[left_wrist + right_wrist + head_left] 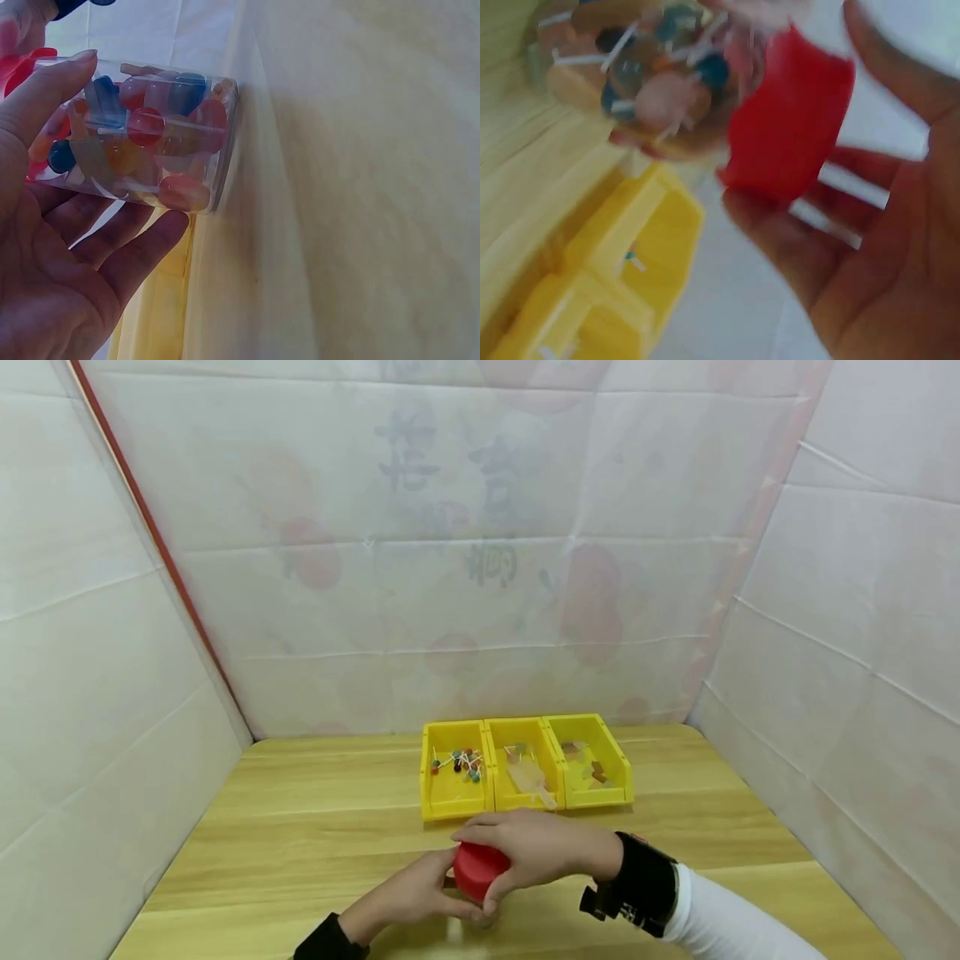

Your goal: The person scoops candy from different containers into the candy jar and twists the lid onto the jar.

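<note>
A clear plastic jar point(161, 142), with lollipops and other colourful sweets inside, is held upright close over the table. My left hand point(416, 889) grips its side, thumb on one face and fingers round the other. On top of the jar sits a red lid point(480, 870), its edge scalloped in the right wrist view. My right hand point(540, 845) holds this lid from above, fingers at the far side and thumb at the near side. Its palm stands off the lid in the right wrist view.
Three joined yellow bins stand beyond my hands. The left bin point(457, 793) has lollipops, the middle bin point(506, 793) a pale flat scoop point(528, 774) and several lollipops, the right bin point(592, 796) small flat sweets. White cloth walls point(360, 610) enclose the wooden table point(315, 810).
</note>
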`<state>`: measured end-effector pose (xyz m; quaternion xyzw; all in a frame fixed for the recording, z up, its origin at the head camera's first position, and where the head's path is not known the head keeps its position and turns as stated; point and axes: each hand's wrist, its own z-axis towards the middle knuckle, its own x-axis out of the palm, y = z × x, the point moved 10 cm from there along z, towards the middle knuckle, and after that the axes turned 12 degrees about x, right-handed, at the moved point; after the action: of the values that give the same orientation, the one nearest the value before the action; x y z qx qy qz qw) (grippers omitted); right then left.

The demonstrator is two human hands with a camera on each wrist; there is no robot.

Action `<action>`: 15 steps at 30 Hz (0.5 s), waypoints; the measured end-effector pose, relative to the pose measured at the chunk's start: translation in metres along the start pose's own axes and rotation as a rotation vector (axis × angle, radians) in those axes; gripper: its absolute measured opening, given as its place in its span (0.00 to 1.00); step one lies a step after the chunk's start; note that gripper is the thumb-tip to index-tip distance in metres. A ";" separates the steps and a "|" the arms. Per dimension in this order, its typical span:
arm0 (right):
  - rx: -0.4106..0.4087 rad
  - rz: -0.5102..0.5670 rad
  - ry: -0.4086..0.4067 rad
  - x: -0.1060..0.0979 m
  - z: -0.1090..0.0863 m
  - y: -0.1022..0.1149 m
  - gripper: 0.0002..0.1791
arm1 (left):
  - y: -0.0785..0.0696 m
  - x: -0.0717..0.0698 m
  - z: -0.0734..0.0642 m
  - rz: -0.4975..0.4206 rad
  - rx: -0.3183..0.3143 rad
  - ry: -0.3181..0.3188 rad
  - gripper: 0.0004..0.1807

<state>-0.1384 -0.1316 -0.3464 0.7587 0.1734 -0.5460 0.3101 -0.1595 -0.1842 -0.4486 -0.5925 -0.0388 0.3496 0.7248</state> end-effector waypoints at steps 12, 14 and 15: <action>-0.157 0.095 0.091 0.002 -0.002 -0.003 0.33 | 0.002 -0.001 -0.001 0.006 -0.019 -0.006 0.31; -0.140 0.077 0.045 0.000 -0.002 -0.002 0.33 | 0.001 -0.002 -0.001 0.019 -0.012 -0.005 0.30; -0.129 0.070 0.022 -0.001 -0.002 -0.001 0.33 | 0.000 -0.002 -0.001 0.026 -0.007 -0.004 0.30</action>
<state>-0.1380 -0.1293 -0.3452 0.7485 0.1853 -0.5142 0.3754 -0.1608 -0.1857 -0.4483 -0.5949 -0.0337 0.3601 0.7178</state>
